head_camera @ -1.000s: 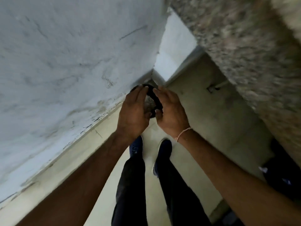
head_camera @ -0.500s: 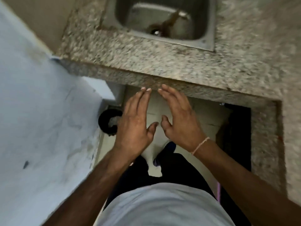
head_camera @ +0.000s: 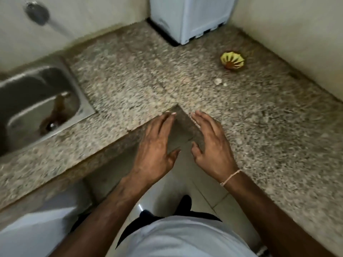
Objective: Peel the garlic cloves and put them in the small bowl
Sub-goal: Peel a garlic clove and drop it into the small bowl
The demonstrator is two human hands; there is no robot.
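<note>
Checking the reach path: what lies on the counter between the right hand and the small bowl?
In the head view, only two small pale bits lie on the granite counter between the right hand and the small bowl.

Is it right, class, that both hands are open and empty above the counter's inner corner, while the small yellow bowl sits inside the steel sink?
Not quite. The head view shows the left hand and right hand open and empty, but the small yellow bowl sits on the granite counter at the far right, well away from the steel sink.
</note>
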